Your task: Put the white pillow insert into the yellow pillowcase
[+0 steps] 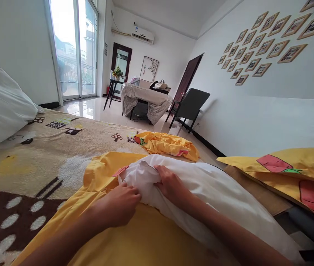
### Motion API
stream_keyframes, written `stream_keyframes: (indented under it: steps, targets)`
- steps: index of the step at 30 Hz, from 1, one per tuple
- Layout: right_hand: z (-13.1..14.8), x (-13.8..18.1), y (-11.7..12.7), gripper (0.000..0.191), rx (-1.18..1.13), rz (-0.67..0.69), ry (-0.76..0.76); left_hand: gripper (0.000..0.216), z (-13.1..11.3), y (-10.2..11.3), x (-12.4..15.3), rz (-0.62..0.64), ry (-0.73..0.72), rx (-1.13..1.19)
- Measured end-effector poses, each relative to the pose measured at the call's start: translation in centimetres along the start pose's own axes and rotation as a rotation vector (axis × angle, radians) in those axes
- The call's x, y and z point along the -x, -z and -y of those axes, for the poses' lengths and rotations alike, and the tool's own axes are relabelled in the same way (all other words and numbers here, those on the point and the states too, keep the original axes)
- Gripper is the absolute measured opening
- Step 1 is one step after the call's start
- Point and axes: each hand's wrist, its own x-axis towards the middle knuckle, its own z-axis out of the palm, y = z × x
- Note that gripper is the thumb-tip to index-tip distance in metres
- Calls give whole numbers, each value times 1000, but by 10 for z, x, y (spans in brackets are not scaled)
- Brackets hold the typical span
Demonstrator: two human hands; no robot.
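Note:
A white pillow (228, 192) lies before me on a yellow pillowcase (134, 240). The pillowcase spreads under the pillow and beyond its left corner, where a patch of red print shows. My right hand (172, 184) pinches the white cloth near that corner, which is bunched and creased. Just left of it, my left hand (123, 205) is closed at the corner's edge, with its fingers curled over the cloth; their tips are partly hidden. A second yellow cloth (168, 144) with red print lies crumpled beyond the pillow.
A patterned beige blanket (73, 170) covers the bed. White bedding (2, 103) is heaped at far left, and yellow printed pillows (306, 166) are stacked at right. Across the room stand a draped table (145, 92) and a dark chair (191, 107).

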Motion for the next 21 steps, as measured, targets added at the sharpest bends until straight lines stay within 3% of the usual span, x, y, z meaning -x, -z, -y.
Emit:
stream_keyframes:
  steps: [8, 12, 15, 18, 21]
  targets:
    - [1, -14, 4, 38, 56, 7, 44, 32, -6, -44, -30, 138, 109, -68]
    - [4, -18, 1, 41, 64, -4, 55, 22, -8, -35, -24, 137, 94, -24]
    - [10, -17, -1, 38, 14, 18, 91, 19, -10, -19, -15, 12, 18, -1]
    - [14, -19, -2, 17, -133, 188, 263, 17, -9, -5, -8, -67, -37, -37]
    - [11, -31, -7, 4, -253, 568, 462, 20, -9, 3, -2, -47, -57, -77]
